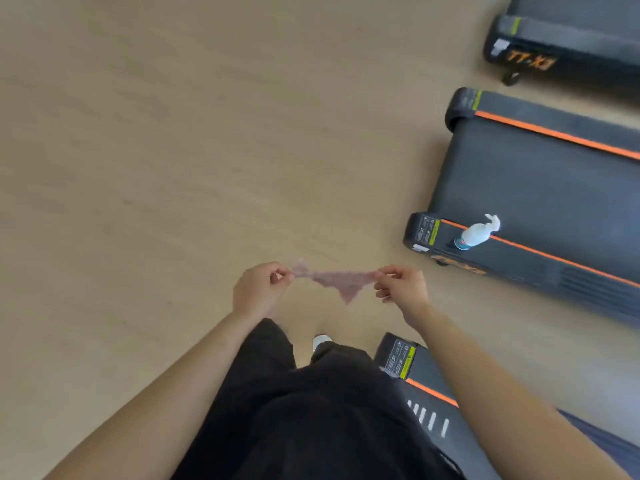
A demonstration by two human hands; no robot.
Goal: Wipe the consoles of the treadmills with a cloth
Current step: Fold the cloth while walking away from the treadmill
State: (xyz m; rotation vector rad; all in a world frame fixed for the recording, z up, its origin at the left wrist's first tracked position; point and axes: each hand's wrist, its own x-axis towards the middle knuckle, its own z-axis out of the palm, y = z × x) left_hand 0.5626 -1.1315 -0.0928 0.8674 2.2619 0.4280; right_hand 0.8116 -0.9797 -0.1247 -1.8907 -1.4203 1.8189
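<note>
- Left hand (258, 292) pinches one corner of the pink cloth (337, 282) between thumb and fingertips, the other fingers curled in.
- Right hand (401, 289) does the same at the opposite corner, so the cloth hangs stretched between them, long axis running left to right, a loose point drooping below.
- Below the hands are black trousers (311, 393) and one pale shoe (320, 341) on the wood floor (138, 168).
- Off to the right lie the treadmills: one deck near (433, 403), the middle deck (536, 188) farther, a third at top right (571, 32).
- A spray bottle (478, 233) stands on the middle deck's near side rail.
- No console in view; judging by the decks, they lie off to the right, so the right hand is the nearer one.
</note>
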